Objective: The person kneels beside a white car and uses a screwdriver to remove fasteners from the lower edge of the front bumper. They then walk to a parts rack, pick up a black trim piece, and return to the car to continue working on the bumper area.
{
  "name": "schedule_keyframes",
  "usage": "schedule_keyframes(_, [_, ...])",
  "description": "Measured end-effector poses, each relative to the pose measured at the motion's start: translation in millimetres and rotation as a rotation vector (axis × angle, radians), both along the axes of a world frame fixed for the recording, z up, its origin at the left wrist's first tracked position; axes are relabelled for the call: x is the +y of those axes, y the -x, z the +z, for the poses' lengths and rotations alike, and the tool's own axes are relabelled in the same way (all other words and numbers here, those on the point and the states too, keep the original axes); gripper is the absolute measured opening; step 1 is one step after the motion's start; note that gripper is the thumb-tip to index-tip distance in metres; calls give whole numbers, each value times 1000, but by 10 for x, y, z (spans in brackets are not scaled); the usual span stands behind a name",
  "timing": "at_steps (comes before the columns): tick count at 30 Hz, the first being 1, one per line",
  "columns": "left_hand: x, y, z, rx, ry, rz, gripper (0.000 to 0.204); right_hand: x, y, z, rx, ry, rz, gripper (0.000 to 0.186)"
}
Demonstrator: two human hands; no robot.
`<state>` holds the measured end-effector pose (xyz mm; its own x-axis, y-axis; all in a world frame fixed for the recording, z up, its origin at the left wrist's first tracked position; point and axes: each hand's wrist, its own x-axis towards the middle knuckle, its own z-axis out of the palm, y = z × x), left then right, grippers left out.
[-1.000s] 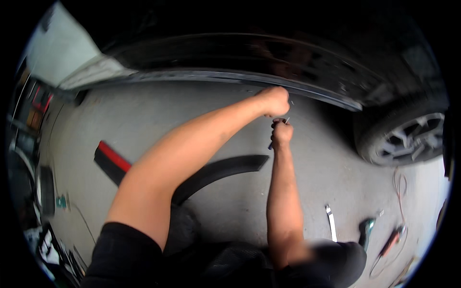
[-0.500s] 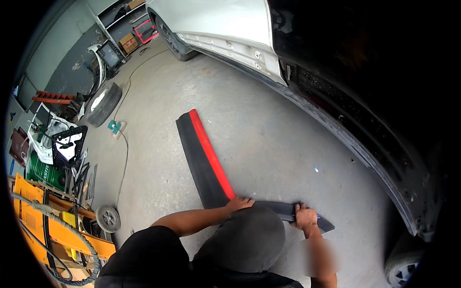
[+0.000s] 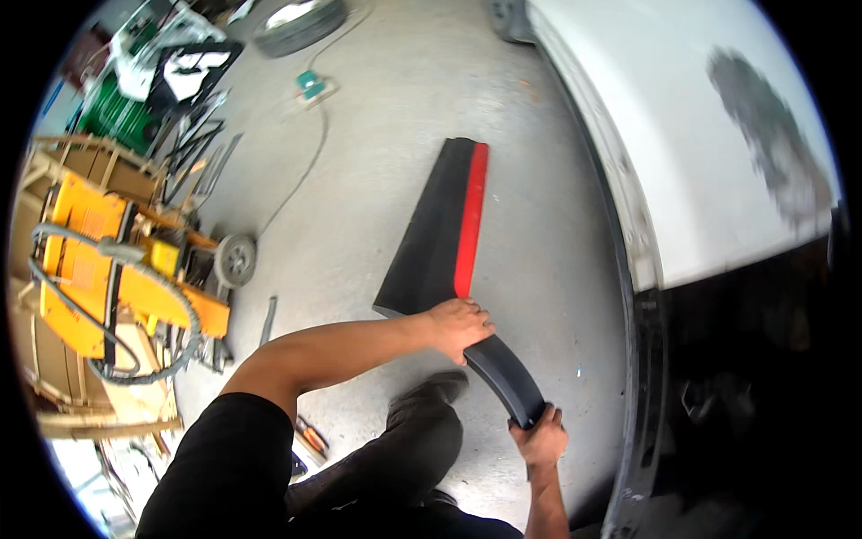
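A curved black trim piece (image 3: 505, 375) is held low over the concrete floor (image 3: 377, 162) by 2 hands. Its upper end is gripped by the left hand (image 3: 460, 325), its lower end by the right hand (image 3: 539, 440), both closed around it. A black panel with a red stripe (image 3: 444, 229) lies just beyond, beside the white car (image 3: 700, 135).

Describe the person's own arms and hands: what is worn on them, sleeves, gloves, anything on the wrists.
Both hands are bare, no gloves: left hand, right hand. The left arm has a short black sleeve ending above the elbow; the forearm is uncovered. The right forearm is also uncovered. No watch or wristband shows.
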<state>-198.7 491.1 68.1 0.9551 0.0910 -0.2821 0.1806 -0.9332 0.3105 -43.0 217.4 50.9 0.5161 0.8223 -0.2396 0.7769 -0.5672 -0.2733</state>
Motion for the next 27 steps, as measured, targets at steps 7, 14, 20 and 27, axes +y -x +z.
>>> schedule_keyframes(7, [173,971,1183,-92,92,223,70,656,289,1773,42,235,225,76])
schedule_keyframes(14, [945,2238,2513,-154,263,508,73,2782,681,4250,300,172,672,47])
schedule_keyframes(20, [1849,2725,3166,-283,172,642,73,4307,880,4921,499,482,839,42])
schedule_keyframes(27, [3538,3229,3654,-458,-70,987,80,6917,1505,5574,351,317,1268,42])
